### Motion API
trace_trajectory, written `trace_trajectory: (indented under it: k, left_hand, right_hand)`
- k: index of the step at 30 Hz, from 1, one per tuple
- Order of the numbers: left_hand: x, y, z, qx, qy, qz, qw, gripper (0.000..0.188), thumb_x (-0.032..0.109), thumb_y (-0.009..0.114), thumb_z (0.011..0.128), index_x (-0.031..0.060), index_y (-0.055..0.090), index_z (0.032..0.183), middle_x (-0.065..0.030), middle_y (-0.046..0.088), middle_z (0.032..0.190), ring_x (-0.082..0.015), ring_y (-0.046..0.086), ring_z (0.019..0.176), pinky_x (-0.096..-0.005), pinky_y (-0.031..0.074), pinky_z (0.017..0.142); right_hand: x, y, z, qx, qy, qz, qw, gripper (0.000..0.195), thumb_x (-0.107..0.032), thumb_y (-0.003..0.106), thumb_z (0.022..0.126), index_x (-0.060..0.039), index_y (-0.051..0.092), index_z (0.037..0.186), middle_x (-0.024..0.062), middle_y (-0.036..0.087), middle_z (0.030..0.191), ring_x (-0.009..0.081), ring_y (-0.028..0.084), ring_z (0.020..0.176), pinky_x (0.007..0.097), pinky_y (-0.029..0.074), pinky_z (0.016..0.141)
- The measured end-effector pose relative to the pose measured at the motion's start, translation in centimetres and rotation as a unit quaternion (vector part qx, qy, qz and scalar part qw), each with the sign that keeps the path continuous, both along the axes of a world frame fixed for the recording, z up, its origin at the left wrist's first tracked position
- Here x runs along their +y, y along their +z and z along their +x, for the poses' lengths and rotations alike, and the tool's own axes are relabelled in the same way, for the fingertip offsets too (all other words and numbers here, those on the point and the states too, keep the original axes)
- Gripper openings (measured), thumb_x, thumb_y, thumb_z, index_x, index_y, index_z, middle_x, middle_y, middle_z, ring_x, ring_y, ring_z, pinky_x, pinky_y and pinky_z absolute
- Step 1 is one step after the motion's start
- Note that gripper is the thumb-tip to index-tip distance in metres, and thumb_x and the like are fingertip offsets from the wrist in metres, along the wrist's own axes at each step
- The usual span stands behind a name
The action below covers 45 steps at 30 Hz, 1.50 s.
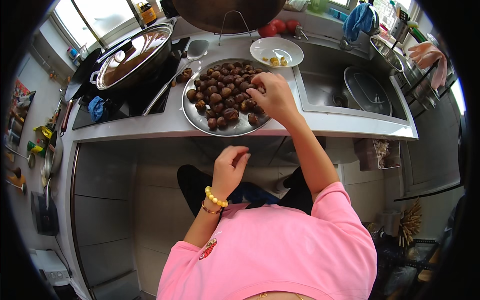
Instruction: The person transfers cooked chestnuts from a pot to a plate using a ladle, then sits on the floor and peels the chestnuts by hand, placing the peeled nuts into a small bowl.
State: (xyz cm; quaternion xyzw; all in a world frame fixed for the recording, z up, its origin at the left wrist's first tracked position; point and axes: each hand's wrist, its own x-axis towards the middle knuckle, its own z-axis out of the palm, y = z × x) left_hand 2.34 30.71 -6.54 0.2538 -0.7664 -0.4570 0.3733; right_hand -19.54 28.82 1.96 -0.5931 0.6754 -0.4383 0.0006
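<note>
A round metal tray (240, 128) on the counter holds many brown chestnuts (225, 92), some with split shells. My right hand (275, 95) reaches over the tray's right side, thumb and fingers bent down among the chestnuts. Its fingertips touch or nearly touch the nuts there; whether one is gripped is hidden. In front of the counter edge, below the tray, my left hand (230, 168) hovers with loosely curled fingers and nothing visible in it. Behind the tray, a white plate (262, 47) carries a few peeled yellow chestnut pieces (275, 60).
Left of the tray lie a metal spatula (165, 90) and shell scraps (183, 76). A lidded pan (135, 56) stands on the black cooktop (146, 95), near a blue cloth (96, 108). The sink (318, 75) at right contains a glass lid (367, 92). Tomatoes (278, 26) sit behind.
</note>
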Motion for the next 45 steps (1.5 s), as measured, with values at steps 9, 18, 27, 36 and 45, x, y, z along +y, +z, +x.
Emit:
trace_trajectory:
  k: [9, 18, 27, 36, 45]
  left_hand:
    - [0.2, 4.6, -2.7, 0.098, 0.110, -0.250, 0.957, 0.048, -0.006, 0.076, 0.072, 0.0020, 0.061, 0.117, -0.0098, 0.060, 0.103, -0.0183, 0.061, 0.083, -0.0258, 0.053, 0.065]
    - [1.5, 5.2, -1.4, 0.114, 0.083, -0.179, 0.974, 0.038, -0.008, 0.068, 0.078, 0.0000, 0.063, 0.115, -0.0118, 0.062, 0.096, -0.0224, 0.064, 0.080, -0.0293, 0.054, 0.069]
    - [1.3, 5.4, -0.6, 0.098, 0.062, -0.220, 0.969, 0.036, -0.008, 0.067, 0.079, -0.0008, 0.062, 0.114, -0.0135, 0.065, 0.098, -0.0234, 0.065, 0.080, -0.0297, 0.055, 0.069]
    - [1.3, 5.6, -0.5, 0.102, 0.073, -0.245, 0.961, 0.035, -0.006, 0.069, 0.079, -0.0016, 0.063, 0.113, -0.0138, 0.065, 0.098, -0.0233, 0.066, 0.081, -0.0296, 0.055, 0.070]
    - [1.0, 5.9, 0.0, 0.093, 0.050, -0.266, 0.958, 0.032, -0.004, 0.067, 0.082, -0.0019, 0.063, 0.113, -0.0146, 0.066, 0.100, -0.0265, 0.066, 0.085, -0.0312, 0.055, 0.072]
  right_hand:
    - [7.7, -1.4, 6.0, -0.541, 0.212, 0.042, 0.813, 0.023, -0.014, 0.068, 0.089, 0.0024, 0.062, 0.103, 0.0066, 0.066, 0.094, 0.0098, 0.063, 0.087, 0.0231, 0.051, 0.078]
    - [9.4, -1.7, 6.7, -0.540, 0.228, 0.025, 0.810, 0.022, -0.011, 0.061, 0.094, 0.0054, 0.062, 0.109, 0.0091, 0.067, 0.097, 0.0125, 0.064, 0.089, 0.0255, 0.053, 0.077]
    - [10.0, -1.5, 7.8, -0.474, 0.215, -0.002, 0.854, 0.022, -0.009, 0.058, 0.095, 0.0061, 0.061, 0.110, 0.0078, 0.067, 0.098, 0.0112, 0.064, 0.084, 0.0243, 0.053, 0.076]
    - [10.3, -1.1, 8.8, -0.264, 0.135, -0.054, 0.954, 0.019, -0.007, 0.051, 0.095, 0.0039, 0.060, 0.107, 0.0159, 0.064, 0.094, 0.0269, 0.065, 0.081, 0.0315, 0.051, 0.073]
    - [10.4, -1.2, 8.7, -0.235, 0.145, -0.044, 0.960, 0.019, -0.005, 0.049, 0.094, 0.0035, 0.058, 0.109, 0.0179, 0.063, 0.095, 0.0314, 0.064, 0.081, 0.0344, 0.051, 0.073]
